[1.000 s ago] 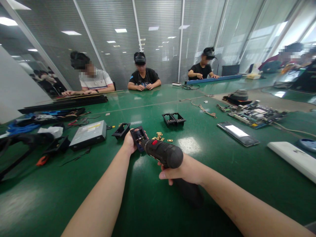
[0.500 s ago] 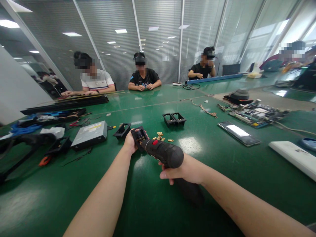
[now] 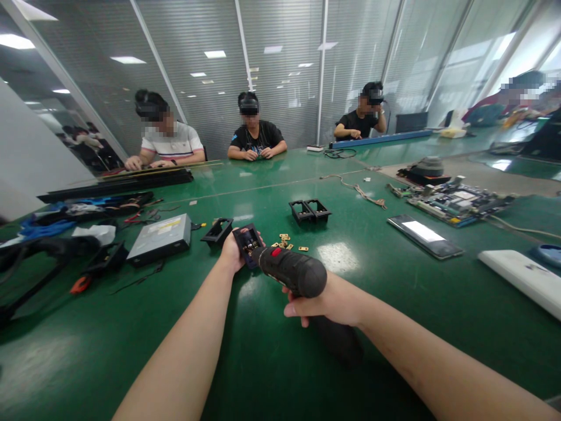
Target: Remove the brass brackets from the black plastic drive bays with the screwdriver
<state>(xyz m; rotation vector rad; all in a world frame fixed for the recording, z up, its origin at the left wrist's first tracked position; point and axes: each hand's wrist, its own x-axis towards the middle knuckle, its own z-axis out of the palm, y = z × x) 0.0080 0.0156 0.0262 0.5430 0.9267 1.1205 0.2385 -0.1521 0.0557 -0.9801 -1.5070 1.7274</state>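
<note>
My left hand (image 3: 233,252) grips a small black plastic frame (image 3: 242,237), tilted up off the green table, with brass-coloured bits inside it. Wrapped round the handle of a black cordless screwdriver (image 3: 291,270) with a red button is my right hand (image 3: 318,301). The tool's nose points into the frame; its tip is hidden there. Several small brass plates (image 3: 287,245) lie just beyond the tool. Another black frame (image 3: 218,233) rests left of my left hand, and a pair of joined black frames (image 3: 309,211) sits farther back.
At left lie a silver disc drive (image 3: 161,238) and tangled cables (image 3: 48,225). To the right are a phone (image 3: 424,235), a circuit board (image 3: 458,199) and a white case (image 3: 521,280). Several people sit across the table, one person (image 3: 256,137) straight ahead.
My hands, the frame and the screwdriver stay almost in place. The person at the far left has shifted a hand slightly to the right.
</note>
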